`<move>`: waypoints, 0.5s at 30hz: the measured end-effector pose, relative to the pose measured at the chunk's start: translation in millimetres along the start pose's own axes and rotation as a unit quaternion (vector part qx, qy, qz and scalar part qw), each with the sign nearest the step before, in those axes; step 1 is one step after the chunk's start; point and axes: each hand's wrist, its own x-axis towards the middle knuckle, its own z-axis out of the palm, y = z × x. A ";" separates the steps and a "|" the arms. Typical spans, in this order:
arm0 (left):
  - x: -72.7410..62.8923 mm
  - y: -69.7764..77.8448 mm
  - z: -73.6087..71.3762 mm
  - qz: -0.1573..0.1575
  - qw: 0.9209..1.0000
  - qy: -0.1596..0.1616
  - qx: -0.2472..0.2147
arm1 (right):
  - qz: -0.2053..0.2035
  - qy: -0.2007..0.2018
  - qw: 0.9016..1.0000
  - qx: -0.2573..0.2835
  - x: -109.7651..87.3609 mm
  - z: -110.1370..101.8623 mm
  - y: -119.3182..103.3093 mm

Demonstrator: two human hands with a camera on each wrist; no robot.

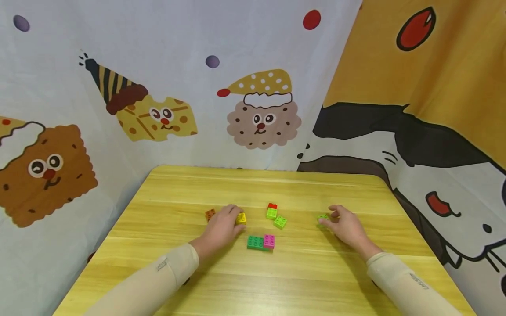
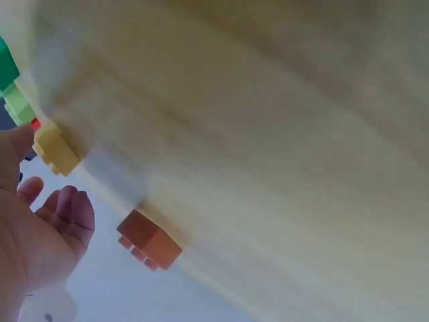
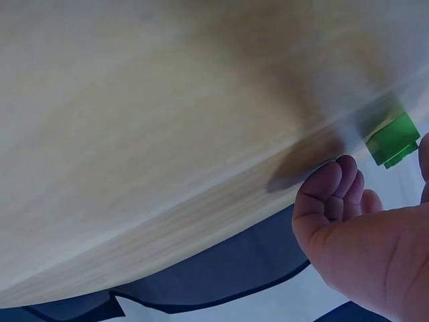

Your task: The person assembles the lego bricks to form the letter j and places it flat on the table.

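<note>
The yellow brick (image 1: 241,218) lies just right of the left hand (image 1: 221,227), a lime brick (image 1: 323,217) just left of the right hand (image 1: 347,226) — both hands loosely parted, pinching nothing.

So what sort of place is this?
Likely a children's play area, or a corner dressed like one: small, bright-coloured studded plastic bricks on a yellow wood-grain table, with a white-and-orange, cartoon-printed fabric backdrop behind it.

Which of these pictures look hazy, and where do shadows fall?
Head view: fairly clear, soft shadow beside the right sleeve; left wrist: hazy, tabletop grain smeared, shadow by the brown brick; right wrist: hazy and dimmer, blurry dark shadow near the fingers.
</note>
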 end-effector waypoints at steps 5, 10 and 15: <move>7.9 -3.0 -0.4 -0.006 1.000 -0.020 0.014 | 0.001 -0.002 1.000 -0.001 0.1 1.8 -0.1; 12.9 -3.5 1.6 -0.008 0.999 -0.031 0.018 | -0.001 -0.001 1.000 0.001 0.1 2.2 -0.1; 16.2 -3.2 6.1 -0.010 0.999 -0.038 0.026 | -0.002 -0.001 1.000 0.001 -0.9 3.2 -0.7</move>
